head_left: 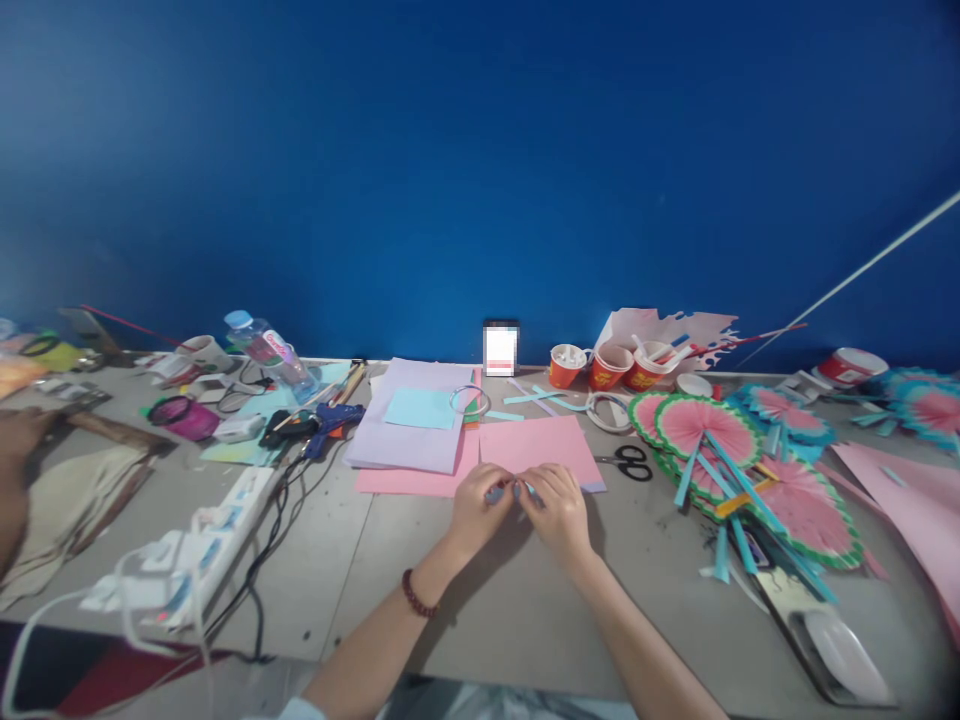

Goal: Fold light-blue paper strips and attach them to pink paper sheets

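Observation:
My left hand [478,505] and my right hand [556,508] meet at the fingertips over the near edge of a pink paper sheet [536,445]. Both are closed in a pinch. Small pale blue bits show between the fingers, but the fingers mostly cover whatever is pinched and I cannot name it. Behind my left hand lies a lilac paper stack [416,440] with a light blue sheet [421,408] on top. A silver ring [469,401] rests at the stack's right edge. Black-handled scissors [632,462] lie right of my right hand.
Watermelon-patterned paper fans [709,432] with blue strips pile up at right. Red paper cups [611,368] stand along the blue wall. At left are a blue glue gun [330,425], a bottle [274,355], a power strip [221,540] with loose cables, and another person's hand [22,435].

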A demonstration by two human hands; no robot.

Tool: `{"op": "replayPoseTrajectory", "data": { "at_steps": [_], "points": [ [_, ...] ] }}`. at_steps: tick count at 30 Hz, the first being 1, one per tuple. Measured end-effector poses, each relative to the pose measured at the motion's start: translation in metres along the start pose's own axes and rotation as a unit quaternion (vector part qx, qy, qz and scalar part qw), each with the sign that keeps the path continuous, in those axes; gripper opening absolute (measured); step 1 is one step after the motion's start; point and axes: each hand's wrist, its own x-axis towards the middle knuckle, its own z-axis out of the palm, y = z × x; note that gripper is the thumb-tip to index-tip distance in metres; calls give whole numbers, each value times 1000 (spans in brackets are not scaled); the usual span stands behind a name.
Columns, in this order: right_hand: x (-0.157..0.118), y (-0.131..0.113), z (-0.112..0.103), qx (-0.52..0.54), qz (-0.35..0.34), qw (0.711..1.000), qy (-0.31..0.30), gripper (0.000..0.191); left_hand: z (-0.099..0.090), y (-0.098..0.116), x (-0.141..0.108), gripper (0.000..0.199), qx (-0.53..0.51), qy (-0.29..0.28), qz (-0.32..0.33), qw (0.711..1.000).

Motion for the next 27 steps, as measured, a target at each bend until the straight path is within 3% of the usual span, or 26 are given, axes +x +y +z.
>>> {"op": "replayPoseTrajectory", "data": {
  "at_steps": [7, 14, 17, 21, 27],
  "points": [
    [-2, 1, 3, 57, 62, 996, 6, 13, 1, 1, -1, 15, 1, -1, 8, 1000],
    [0, 0, 3, 187, 227, 956, 12, 10, 0, 5, 0, 21, -33, -11, 1, 999],
    [1, 3, 3, 243, 308, 919, 28, 13, 0, 7, 2, 24, -72, -3, -35, 997],
    [1, 13, 4, 346, 402, 845, 64, 23, -1, 5, 6, 25, -137, 19, -97, 986],
    [8, 27, -4, 455, 459, 730, 221, 24, -1, -4, 11, 25, -261, 73, -195, 943]
  ]
}}
